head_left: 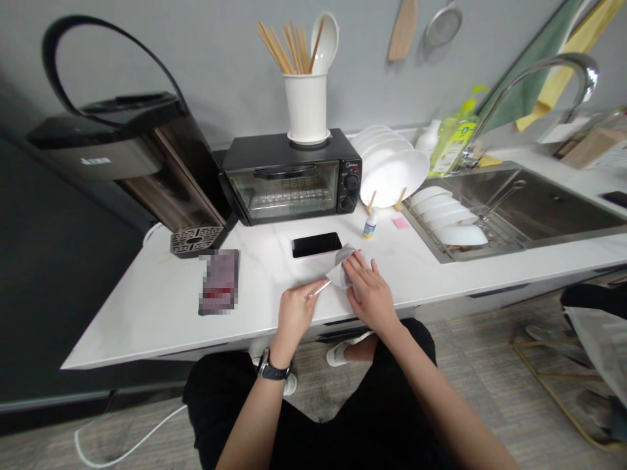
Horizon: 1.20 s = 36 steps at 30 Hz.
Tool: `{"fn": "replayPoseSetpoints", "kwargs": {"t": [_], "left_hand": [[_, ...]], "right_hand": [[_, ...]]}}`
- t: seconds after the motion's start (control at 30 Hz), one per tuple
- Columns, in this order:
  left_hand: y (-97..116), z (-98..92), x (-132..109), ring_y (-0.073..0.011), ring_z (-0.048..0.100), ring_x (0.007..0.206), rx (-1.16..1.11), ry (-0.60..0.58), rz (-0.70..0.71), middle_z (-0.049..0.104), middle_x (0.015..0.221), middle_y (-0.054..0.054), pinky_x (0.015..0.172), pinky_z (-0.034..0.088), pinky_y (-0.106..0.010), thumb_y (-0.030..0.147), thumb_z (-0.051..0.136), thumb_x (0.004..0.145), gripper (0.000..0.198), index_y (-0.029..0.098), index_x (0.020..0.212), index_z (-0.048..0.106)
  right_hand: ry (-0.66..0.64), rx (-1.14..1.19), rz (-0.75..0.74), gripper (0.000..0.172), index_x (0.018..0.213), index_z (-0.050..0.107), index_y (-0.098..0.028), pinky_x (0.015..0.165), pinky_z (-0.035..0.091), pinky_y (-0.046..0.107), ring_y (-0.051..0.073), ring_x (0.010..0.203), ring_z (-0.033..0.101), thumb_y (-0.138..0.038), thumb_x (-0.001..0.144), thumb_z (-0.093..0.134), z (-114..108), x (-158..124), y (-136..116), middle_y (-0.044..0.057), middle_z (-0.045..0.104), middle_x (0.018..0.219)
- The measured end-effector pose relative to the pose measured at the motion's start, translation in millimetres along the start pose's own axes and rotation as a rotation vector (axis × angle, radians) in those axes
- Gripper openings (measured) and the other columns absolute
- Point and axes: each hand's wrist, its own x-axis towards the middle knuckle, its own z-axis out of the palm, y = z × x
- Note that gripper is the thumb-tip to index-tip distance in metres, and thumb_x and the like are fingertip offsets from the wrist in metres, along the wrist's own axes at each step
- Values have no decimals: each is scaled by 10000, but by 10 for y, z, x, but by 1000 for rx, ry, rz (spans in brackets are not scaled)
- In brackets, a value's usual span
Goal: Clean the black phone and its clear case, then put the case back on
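My left hand [294,312], with a watch on the wrist, is closed on a thin flat object with a shiny, light edge [319,288]; its kind is not clear. My right hand [369,290] presses a pale grey cloth [337,275] against that object, fingers mostly together and thumb tucked below. Just behind the hands a black-faced, phone-like rectangle [317,245] lies on the white counter [264,274]. A small white bottle with a blue and yellow label [370,224] stands upright beyond my right hand, beside a pink sticky pad [401,223].
A toaster oven [294,176] carries a utensil holder [306,108]. Left are a drink machine [147,156] and a blurred dark packet [219,281]. Plates [396,179] stand in a rack near the sink [539,202], where bowls [460,235] lean. The counter's front edge is close.
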Motion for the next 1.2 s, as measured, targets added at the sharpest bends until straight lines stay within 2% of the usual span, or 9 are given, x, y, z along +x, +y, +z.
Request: {"fn": "replayPoseSetpoints", "kwargs": {"t": [0.13,0.3,0.37,0.53,0.7,0.8,0.93,1.03,1.2], "left_hand": [[21,7,14,-236,793,1079,-33,-6,-6,825,1186,-29,951,614,-331,262,589,1030,260,277,1148,820],[-5,-29,-5,-210,763,744,25,27,41,816,817,-58,775,605,-297,156,616,920,207,187,782,767],[-19,-39,-16,-194,728,686,-19,49,93,787,753,-49,715,589,-279,160,631,893,184,186,741,731],[1,-48,-12,-193,734,684,11,16,61,790,765,-45,676,571,-269,132,587,913,225,183,779,760],[40,-20,13,-234,793,1059,-42,-3,-27,836,1141,-24,927,620,-328,248,588,1015,260,271,1122,824],[49,-13,21,-232,790,1084,-46,2,-40,828,1177,-32,968,611,-340,259,579,1023,269,274,1141,819],[19,-14,-2,-216,776,775,1,34,-24,831,868,-76,792,616,-308,164,609,911,189,179,870,792],[-11,-19,-25,-197,724,658,-32,48,-2,779,729,-72,683,599,-285,177,639,875,129,158,807,747],[8,-56,5,-199,725,665,15,3,0,786,741,-69,722,598,-297,168,607,913,226,179,723,728]], "right_hand": [[48,24,44,731,1669,337,-156,1269,354,668,339,1621,303,-112,958,497,39,61,-42,171,485,1650],[0,153,-112,739,1676,316,-132,1287,359,611,299,1621,316,-123,954,476,230,-71,-591,165,503,1640],[-31,176,-185,741,1681,302,-121,1293,360,583,279,1612,338,-123,958,465,260,-121,-708,161,512,1634],[-53,101,-139,800,1708,237,-188,1310,310,597,262,1609,346,-67,942,430,123,-78,-413,115,517,1638],[23,22,91,827,1709,247,-248,1289,306,666,320,1631,282,-63,934,468,-52,62,5,89,444,1690],[51,51,110,812,1710,237,-223,1278,315,683,337,1640,251,-96,949,488,3,62,-127,106,414,1705],[0,140,-23,811,1712,223,-181,1292,321,637,304,1637,272,-108,944,473,182,-33,-604,124,443,1686],[-34,186,-136,807,1708,227,-156,1314,305,580,262,1621,318,-98,936,454,250,-89,-805,121,474,1667],[-66,113,-133,803,1703,260,-199,1323,267,596,248,1614,336,-62,933,441,125,-67,-474,93,499,1653]]}}
